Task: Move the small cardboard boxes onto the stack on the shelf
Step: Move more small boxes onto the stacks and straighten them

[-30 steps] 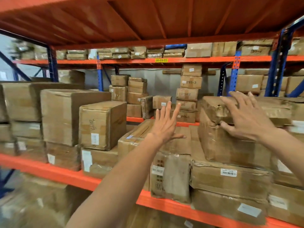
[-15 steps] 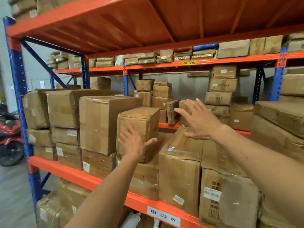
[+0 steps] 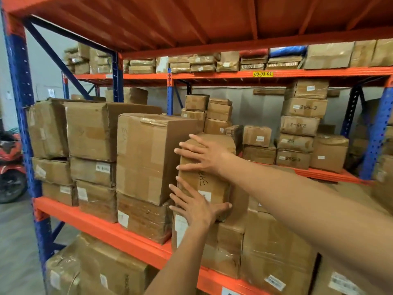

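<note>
Obs: small box (image 3: 207,167) stands on end on the orange shelf (image 3: 110,228), atop a lower box (image 3: 223,241). Long axis is vertical, roughly 12 to 6 o'clock. It sits just beside the big box (image 3: 148,158) at its 9 o'clock; whether the two touch is hidden by the hands.

Right hand (image 3: 204,155): fingers spread flat, palm pressed on the upper front face and top edge of the small box, fingertips pointing toward 9 o'clock. Grip is open contact, not a pinch.

Left hand (image 3: 196,206): fingers also spread, laid on the lower front face, thumb hooked toward 3 o'clock near the bottom corner. Again a flat press; probably no fingers curl behind the box, though the far side is out of sight.

Judgement: both hands are equally near, one at each end of the long axis. The box lies straight ahead of both palms, so the coming move likely turns on pushing or steadying it along the depth of the shelf, against the stack.

Risk: a tall, narrow box could tip toward 3 o'clock if pressure is uneven.
</note>
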